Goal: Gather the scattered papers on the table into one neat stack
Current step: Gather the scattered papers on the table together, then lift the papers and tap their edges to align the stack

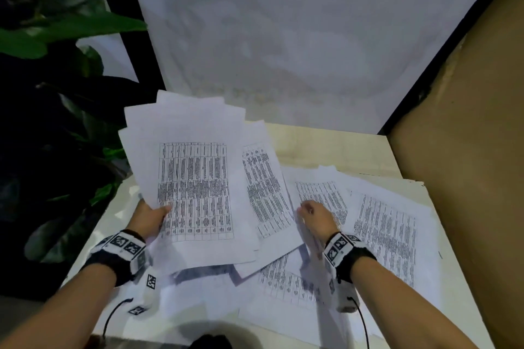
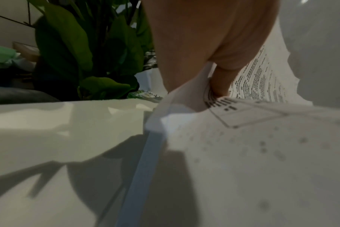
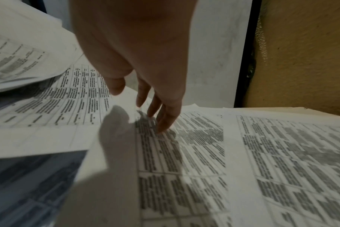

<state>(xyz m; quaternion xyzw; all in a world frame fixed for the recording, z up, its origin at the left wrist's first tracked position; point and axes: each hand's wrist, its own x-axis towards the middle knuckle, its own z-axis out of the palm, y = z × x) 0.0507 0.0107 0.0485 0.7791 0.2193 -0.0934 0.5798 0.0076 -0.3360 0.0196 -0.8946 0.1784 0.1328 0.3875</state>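
My left hand (image 1: 154,217) grips a fanned bundle of printed sheets (image 1: 195,178) by its left edge and holds it tilted above the table; in the left wrist view the thumb (image 2: 221,79) presses on the top page (image 2: 252,116). My right hand (image 1: 313,214) reaches down with straight fingers onto a loose printed sheet (image 1: 320,193) lying on the table; its fingertips (image 3: 163,126) touch that sheet (image 3: 184,145). More printed sheets lie scattered at the right (image 1: 391,232) and at the front (image 1: 286,283).
The pale table (image 1: 326,144) ends at a white backdrop (image 1: 283,37) behind and a brown board (image 1: 467,122) on the right. A large-leaved plant (image 1: 56,79) stands off the table's left edge. Cables hang from both wristbands near the front edge.
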